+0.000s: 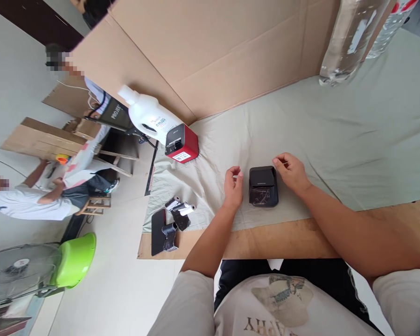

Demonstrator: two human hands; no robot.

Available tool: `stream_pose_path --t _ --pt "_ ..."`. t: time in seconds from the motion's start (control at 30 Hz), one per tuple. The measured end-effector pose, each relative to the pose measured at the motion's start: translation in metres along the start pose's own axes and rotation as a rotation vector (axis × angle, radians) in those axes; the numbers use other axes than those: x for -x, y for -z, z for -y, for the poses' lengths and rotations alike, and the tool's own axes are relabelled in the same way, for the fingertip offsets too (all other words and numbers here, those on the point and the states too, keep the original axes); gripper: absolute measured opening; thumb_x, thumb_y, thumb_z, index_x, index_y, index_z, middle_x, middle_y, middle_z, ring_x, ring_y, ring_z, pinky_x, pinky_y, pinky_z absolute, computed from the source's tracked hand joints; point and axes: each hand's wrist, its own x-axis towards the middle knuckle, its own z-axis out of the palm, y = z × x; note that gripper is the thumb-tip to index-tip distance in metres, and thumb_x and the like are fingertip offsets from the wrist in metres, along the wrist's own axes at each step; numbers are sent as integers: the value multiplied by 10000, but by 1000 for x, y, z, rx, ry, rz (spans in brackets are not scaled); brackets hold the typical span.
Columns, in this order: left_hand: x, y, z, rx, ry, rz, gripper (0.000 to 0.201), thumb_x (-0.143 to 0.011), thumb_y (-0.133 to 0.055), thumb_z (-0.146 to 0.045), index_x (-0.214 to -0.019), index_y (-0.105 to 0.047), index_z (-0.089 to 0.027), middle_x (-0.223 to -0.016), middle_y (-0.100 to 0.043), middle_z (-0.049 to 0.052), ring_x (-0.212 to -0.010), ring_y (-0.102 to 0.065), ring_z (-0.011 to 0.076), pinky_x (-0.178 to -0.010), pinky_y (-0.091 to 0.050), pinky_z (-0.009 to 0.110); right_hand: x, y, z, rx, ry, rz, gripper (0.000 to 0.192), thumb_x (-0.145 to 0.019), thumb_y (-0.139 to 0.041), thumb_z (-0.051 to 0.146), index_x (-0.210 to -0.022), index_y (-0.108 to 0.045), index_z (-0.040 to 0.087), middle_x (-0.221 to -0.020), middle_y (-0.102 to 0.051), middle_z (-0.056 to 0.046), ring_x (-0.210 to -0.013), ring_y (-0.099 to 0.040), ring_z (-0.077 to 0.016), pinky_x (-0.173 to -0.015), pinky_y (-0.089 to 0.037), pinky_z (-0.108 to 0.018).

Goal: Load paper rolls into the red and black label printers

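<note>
Pale green cloth (336, 140) spread over a brown bench (294, 238), cardboard wall (213, 51) standing along the far side. Cut off at the top right: a plastic-wrapped pack (350, 37) and a clear bottle (388, 28), only their lower parts showing. Small black device (263, 186) lying flat on the cloth near the bench's near edge, between both hands; its label too small to read. Left hand (233, 186) just left of the device, fingers curled narrow, thumb and forefinger pinched close, perhaps on something tiny, hard to tell. Right hand (291, 171) at the device's far right corner, fingers likewise bent in, fingertips close to or touching the casing; contact unclear. Farther left on the cloth: a red and black box (182, 143) with a white jug (149, 114) tipped against it. Near the left bench edge: a black slab (158, 232) and some small rolls in dark wrapping (178, 212), jumbled and hard to separate. Beyond the bench on the floor side: a green basin (75, 259), a fan (14, 273) partly cut off, and other people at a low wooden table (38, 140).
</note>
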Motion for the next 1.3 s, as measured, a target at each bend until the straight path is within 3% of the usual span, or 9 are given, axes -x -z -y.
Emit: stream_pose_path --t 0.1,0.2,0.37,0.5,0.67,0.9,1.03,1.2,1.3 --pt "1 -4 1 -190 -12 172 491 -950 -441 -584 -1191 -601 -187 -1265 -607 145 -1255 -493 280 -1099 -358 485 2 2 1 342 -49 78 493 -926 -377 645 -877 -628 224 -843 -709 -127 -772 -654 -271 -709 -495 -410" --pt "4 -6 0 -260 -60 282 527 -949 -424 -609 -1183 -622 -180 -1304 -590 152 -1302 -439 301 -1147 -293 513 4 5 3 474 -76 240 547 -962 -284 638 -839 -622 226 -747 -698 -140 -753 -668 -307 -684 -469 -417" --pt "18 -7 1 75 -33 293 654 -867 -525 -690 -1293 -510 -195 -1321 -566 154 -1241 -510 298 -1071 -402 490 5 12 9 250 -39 382 479 -908 -455 658 -1049 -615 230 -813 -727 -84 -792 -689 -272 -699 -496 -383" --pt "29 -9 5 420 49 356 762 -793 -653 -667 -1357 -370 -241 -1271 -585 127 -1146 -595 255 -988 -481 427 6 16 13 3 -23 586 575 -722 -738 563 -1169 -568 244 -1085 -728 -73 -952 -694 -262 -766 -549 -367" --pt "30 -6 4 508 106 393 834 -724 -743 -642 -1352 -353 -255 -1220 -595 111 -1075 -624 236 -930 -514 395 9 16 19 -27 -40 635 610 -692 -755 473 -1210 -538 235 -1115 -709 -77 -978 -689 -262 -791 -567 -373" --pt "28 -7 9 506 103 294 814 -734 -712 -671 -1354 -392 -252 -1219 -606 105 -1084 -629 238 -923 -521 383 17 -1 16 -153 -123 493 635 -666 -800 501 -1179 -532 241 -1091 -711 -78 -997 -686 -270 -834 -569 -424" --pt "30 -13 13 486 156 248 689 -873 -471 -721 -1374 -352 -263 -1232 -602 117 -851 -671 174 -696 -546 324 -9 5 6 -383 -291 361 586 -653 -839 481 -1106 -554 244 -957 -741 -74 -886 -714 -269 -759 -586 -420" --pt "39 -18 10 164 80 414 412 -892 -559 -542 -1126 -563 -203 -965 -662 70 -693 -616 137 -640 -511 301 -103 76 -16 -422 -424 2 250 -829 -722 399 -930 -626 191 -877 -740 -101 -753 -705 -225 -674 -572 -356" --pt "43 -19 6 -11 -16 440 282 -920 -513 -449 -1018 -619 -206 -867 -652 54 -734 -608 161 -690 -513 328 -156 130 -32 -222 -426 -203 261 -935 -606 365 -918 -653 109 -809 -717 -132 -673 -674 -176 -657 -550 -316"
